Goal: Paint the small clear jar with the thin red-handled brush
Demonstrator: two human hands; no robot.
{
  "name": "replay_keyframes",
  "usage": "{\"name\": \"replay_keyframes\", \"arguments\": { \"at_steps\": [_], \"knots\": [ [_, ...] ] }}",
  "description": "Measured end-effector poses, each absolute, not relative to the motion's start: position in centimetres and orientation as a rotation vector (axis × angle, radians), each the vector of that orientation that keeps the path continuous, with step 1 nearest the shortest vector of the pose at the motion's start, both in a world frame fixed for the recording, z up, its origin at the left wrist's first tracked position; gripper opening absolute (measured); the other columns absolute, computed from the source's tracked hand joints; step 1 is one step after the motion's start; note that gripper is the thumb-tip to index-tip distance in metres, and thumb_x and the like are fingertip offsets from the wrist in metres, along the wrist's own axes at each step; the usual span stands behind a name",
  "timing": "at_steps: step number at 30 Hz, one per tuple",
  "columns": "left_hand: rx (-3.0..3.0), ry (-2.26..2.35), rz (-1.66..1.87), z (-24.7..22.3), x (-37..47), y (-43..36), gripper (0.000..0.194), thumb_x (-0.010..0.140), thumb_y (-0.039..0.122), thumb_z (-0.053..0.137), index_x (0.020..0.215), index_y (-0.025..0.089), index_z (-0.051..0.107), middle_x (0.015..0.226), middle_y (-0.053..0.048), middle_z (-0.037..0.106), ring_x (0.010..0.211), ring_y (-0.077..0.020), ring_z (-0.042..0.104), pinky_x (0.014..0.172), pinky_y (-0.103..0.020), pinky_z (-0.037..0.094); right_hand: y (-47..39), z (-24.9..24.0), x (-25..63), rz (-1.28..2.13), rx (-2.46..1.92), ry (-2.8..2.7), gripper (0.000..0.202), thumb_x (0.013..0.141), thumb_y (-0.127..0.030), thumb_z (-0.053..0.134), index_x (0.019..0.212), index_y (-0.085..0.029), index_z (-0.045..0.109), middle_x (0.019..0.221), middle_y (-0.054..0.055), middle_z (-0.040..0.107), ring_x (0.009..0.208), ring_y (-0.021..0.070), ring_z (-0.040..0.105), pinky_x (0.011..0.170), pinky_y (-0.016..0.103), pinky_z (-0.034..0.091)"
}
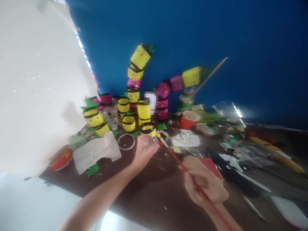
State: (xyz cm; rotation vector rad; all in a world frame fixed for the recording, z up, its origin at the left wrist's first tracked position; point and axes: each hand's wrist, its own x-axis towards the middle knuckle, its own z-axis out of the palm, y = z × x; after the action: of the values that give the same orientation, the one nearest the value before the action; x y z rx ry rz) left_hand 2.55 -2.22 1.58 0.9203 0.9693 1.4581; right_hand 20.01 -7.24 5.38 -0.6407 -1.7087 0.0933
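Note:
My left hand [142, 153] is closed around a clear plastic piece [149, 141], perhaps a cut bottle section, held just above the table. My right hand [203, 181] grips a long red-handled paintbrush [173, 156]. The brush's tip carries yellow paint and is close to the right side of the clear piece; blur hides whether they touch. Directly behind the left hand sits a yellow container [148, 129] with a black rim. Next to it lies a small pale ring [162, 136], partly covered by the brush.
Yellow and magenta painted containers [143, 114] stand in stacks against the blue wall. A red cup [189, 120], crumpled tissue [185, 138] and white paper [96, 152] lie around. A clear ring [126, 141] is left of my hand. A dark-handled tool [232, 175] and plastic scraps lie right.

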Motion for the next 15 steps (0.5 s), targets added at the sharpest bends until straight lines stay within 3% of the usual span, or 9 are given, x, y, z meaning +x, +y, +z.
{"name": "replay_keyframes", "arguments": {
  "at_steps": [5,15],
  "knots": [
    [0.942,0.984,1.476,1.58,2.37,-1.98,0.050,0.066,0.029,0.077,0.108,0.021,0.053,0.109,-0.005,0.062,0.104,-0.0202,0.059,0.093,-0.037,0.045,-7.74,6.48,19.93,0.036,-0.844,-1.802,0.027,0.077,-0.001,0.055,0.094,-0.019,0.066,0.083,0.006,0.069,0.077,0.0192,0.069,0.076,0.035,0.059],
    [0.971,0.940,1.463,1.73,2.42,-2.36,0.042,0.067,0.029,0.075,0.101,0.021,0.051,0.110,-0.005,0.060,0.105,-0.0197,0.058,0.095,-0.036,0.042,-7.40,5.61,19.30,0.041,-0.693,-1.826,0.029,0.072,0.002,0.057,0.091,-0.019,0.065,0.077,0.004,0.068,0.068,0.0166,0.066,0.072,0.037,0.060]
  ]
}}
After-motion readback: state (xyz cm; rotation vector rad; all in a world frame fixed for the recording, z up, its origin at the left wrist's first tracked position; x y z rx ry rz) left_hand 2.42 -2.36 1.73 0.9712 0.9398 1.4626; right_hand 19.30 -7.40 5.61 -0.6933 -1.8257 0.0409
